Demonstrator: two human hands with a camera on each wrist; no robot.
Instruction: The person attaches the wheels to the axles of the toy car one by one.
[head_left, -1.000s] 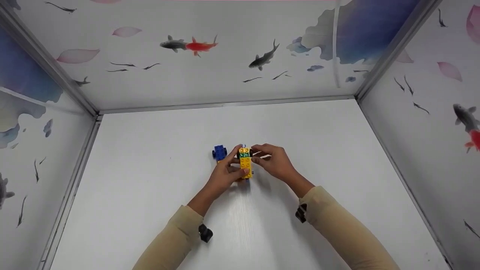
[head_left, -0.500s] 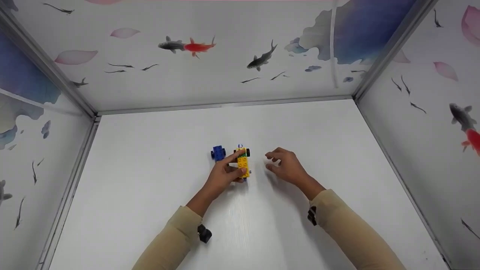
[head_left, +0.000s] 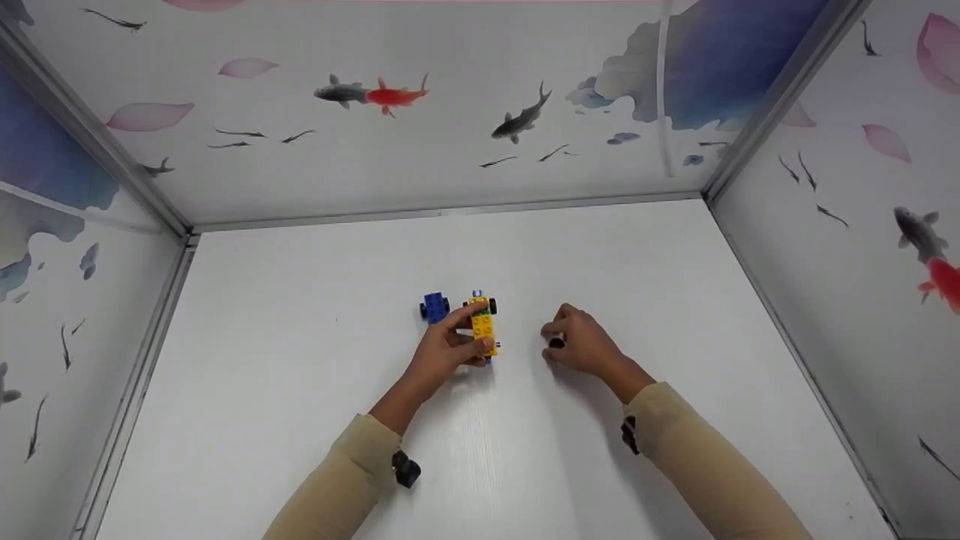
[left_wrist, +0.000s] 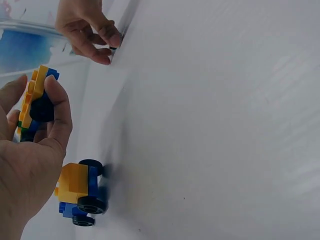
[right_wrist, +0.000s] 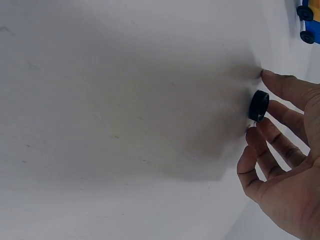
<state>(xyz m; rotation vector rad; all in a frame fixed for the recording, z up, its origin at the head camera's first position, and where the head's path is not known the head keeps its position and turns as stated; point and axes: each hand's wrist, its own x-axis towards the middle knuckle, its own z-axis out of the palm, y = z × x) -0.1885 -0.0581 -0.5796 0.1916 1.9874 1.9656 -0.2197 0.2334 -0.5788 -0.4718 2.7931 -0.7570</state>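
Observation:
A toy car of yellow building bricks (head_left: pixel 482 325) is held in my left hand (head_left: pixel 439 358), thumb on one side and fingers on the other. In the left wrist view, that car (left_wrist: pixel 36 95) is tilted, with a black wheel and blue parts showing. My right hand (head_left: pixel 591 346) is lowered to the table around a loose black wheel (head_left: pixel 556 342). The right wrist view shows this wheel (right_wrist: pixel 259 106) on the white surface between thumb and fingers. A gap separates the thumb tip from it; a finger lies close behind, contact unclear.
A second toy car (left_wrist: pixel 75 182), yellow and blue with black wheels, stands on the table just left of my left hand; its blue end (head_left: pixel 433 307) shows in the head view. White panels printed with fish (head_left: pixel 397 95) enclose the white table (head_left: pixel 300 420).
My right hand has left the yellow toy car's right side, moved right and come down around the loose wheel. The left hand keeps hold of the car, a finger now lying across its top.

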